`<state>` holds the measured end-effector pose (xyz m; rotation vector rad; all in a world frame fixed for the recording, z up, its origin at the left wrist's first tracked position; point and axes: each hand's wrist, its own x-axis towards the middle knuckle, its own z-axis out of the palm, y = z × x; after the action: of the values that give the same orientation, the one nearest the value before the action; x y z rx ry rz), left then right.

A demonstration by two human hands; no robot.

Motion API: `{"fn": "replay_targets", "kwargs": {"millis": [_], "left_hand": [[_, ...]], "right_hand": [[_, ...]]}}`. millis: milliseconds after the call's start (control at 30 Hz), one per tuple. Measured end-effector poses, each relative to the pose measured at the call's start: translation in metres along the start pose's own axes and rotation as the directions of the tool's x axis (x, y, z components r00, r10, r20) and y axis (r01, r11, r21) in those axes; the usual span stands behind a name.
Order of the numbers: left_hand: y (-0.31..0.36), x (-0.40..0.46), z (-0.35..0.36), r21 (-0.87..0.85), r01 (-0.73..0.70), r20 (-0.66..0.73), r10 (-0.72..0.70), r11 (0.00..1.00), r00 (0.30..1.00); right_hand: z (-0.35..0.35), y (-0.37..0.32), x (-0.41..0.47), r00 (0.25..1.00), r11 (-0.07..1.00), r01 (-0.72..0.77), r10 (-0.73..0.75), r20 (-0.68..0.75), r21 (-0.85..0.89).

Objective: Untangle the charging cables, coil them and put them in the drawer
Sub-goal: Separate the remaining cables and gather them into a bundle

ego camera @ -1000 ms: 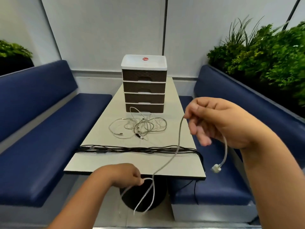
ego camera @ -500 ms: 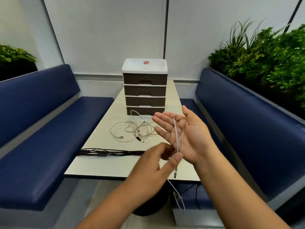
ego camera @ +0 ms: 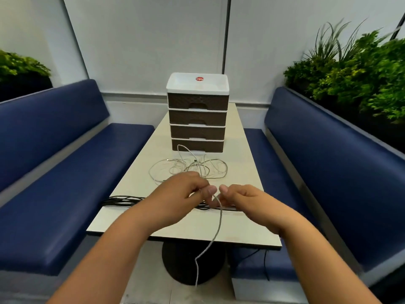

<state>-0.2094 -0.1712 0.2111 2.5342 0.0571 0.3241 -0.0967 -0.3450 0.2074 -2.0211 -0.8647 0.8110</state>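
While one white cable [ego camera: 215,233] gets coiled, nothing's stowed yet!
Left hand [ego camera: 184,193] and right hand [ego camera: 243,199] pinch it together near the table's [ego camera: 245,229] edge; tangled cables [ego camera: 188,168] wait farther off, drawer unit [ego camera: 198,119] closed.

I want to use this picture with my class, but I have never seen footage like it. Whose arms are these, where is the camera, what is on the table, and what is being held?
There is no machine here. A person wears a camera on the head, looking forward and down, so the two arms are their own.

The left hand and right hand meet over the table, each pinching a thin white cable whose loose end dangles below the table edge.

On the table lie a tangle of pale cables, a bundle of black cables across the near part, and a four-drawer unit, all drawers shut. Blue benches stand on both sides.
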Motion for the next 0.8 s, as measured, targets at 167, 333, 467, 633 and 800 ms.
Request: {"fn": "replay_targets", "kwargs": {"millis": [167,333,467,633,800], "left_hand": [[-0.033,0.018,-0.003,0.033,-0.082,-0.149,0.086,0.996,0.985],[-0.061,0.017,0.027,-0.032,0.286,-0.511,-0.261,0.958,0.819],[-0.073,0.025,0.044,-0.658,0.439,-0.129,-0.666,0.612,0.735],[-0.090,0.057,0.018,-0.987,0.100,0.155,-0.610,-0.124,0.777],[-0.121,0.079,-0.003,-0.981,0.053,0.161,-0.621,-0.189,0.767]], "right_hand": [[0.029,0.009,0.026,0.976,0.854,0.178,-0.216,0.022,0.489],[0.061,0.017,0.063,0.970,0.693,0.234,-0.121,-0.210,0.681],[0.083,0.017,0.089,0.963,0.687,0.262,-0.139,-0.231,0.678],[0.105,0.016,0.124,0.982,0.737,0.187,-0.159,-0.102,0.649],[0.092,0.007,0.163,0.994,0.897,0.089,-0.107,0.017,0.432]]}}
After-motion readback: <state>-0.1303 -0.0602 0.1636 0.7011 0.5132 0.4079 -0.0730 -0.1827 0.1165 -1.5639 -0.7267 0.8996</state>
